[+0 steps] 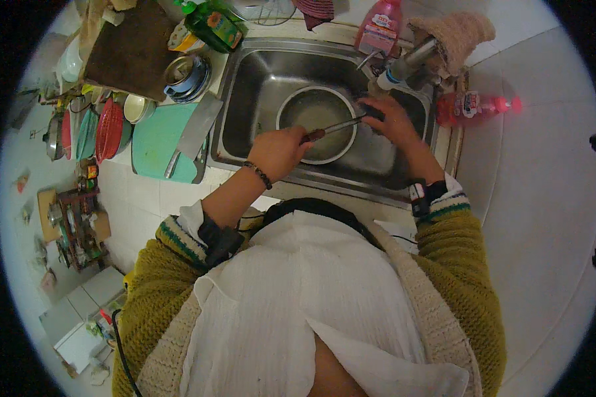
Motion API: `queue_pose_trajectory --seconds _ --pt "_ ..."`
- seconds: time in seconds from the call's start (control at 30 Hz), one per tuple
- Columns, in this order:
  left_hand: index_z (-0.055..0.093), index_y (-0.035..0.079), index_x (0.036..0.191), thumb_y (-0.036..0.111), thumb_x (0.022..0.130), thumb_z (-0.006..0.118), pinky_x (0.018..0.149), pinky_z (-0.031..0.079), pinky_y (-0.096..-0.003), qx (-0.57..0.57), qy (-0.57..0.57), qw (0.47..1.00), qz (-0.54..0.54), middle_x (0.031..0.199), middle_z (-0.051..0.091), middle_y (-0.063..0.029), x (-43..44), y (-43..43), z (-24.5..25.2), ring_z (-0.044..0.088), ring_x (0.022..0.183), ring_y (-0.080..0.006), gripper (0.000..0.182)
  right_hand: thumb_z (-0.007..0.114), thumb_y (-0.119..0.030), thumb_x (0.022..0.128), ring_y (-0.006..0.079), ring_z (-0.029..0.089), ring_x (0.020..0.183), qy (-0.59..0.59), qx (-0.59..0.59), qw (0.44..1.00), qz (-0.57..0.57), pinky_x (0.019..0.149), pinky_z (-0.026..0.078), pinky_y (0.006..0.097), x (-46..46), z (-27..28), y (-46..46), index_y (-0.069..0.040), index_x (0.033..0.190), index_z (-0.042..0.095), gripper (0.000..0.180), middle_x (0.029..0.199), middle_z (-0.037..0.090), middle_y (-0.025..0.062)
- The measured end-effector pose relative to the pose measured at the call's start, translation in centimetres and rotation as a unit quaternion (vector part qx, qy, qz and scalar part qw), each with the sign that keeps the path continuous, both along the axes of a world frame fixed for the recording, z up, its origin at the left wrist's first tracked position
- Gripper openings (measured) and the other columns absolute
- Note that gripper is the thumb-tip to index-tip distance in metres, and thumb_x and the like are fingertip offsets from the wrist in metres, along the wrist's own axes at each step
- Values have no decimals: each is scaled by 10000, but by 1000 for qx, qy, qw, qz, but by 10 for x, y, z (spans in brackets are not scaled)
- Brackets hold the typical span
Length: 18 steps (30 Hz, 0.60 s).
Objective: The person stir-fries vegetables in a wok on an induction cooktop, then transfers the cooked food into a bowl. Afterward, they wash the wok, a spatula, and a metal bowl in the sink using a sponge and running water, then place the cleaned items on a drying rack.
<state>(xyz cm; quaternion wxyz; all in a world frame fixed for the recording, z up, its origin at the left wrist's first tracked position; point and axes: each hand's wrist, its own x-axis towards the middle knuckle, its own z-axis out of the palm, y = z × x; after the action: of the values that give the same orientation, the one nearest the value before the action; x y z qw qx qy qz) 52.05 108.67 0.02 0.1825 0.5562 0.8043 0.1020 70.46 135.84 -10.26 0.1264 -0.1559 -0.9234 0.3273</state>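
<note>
Both my hands are over the stainless steel sink [251, 89]. Between them runs a slim utensil [342, 125] with a metal middle, a reddish-brown part at the left and a dark part at the right; its exact kind is unclear. My left hand [280, 151] grips the reddish-brown end, its fingers partly hidden. The dark end is held in the fingers of my right hand [390, 121]. Below the utensil, a round white-rimmed basin [318, 106] rests in the sink, apparently with cloudy water in it.
Left of the sink, a cleaver [198, 126] lies across a green cutting board [151, 144]. Stacked dishes [186, 82] and a green bottle [216, 27] stand behind. Pink bottles [380, 30] [469, 108] and a cloth-draped faucet [409, 59] are at the right.
</note>
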Motion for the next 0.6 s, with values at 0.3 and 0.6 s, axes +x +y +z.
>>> queue_pose_trajectory --seconds 0.3,0.6 --pt "665 76 1023 372 968 607 717 541 -518 8 -10 1000 5 931 714 -175 -5 15 0 688 838 -393 306 711 -69 814 396 527 1238 -71 9 997 -26 1021 460 450 9 20 11 -82 1237 623 432 1252 562 186" --pt "684 77 992 376 954 616 738 546 -513 -21 8 1000 -6 874 717 -172 4 37 13 695 832 -383 309 658 -28 811 404 586 1002 -4 227 971 72 846 507 491 -3 41 3 -47 1068 619 261 1029 564 171"
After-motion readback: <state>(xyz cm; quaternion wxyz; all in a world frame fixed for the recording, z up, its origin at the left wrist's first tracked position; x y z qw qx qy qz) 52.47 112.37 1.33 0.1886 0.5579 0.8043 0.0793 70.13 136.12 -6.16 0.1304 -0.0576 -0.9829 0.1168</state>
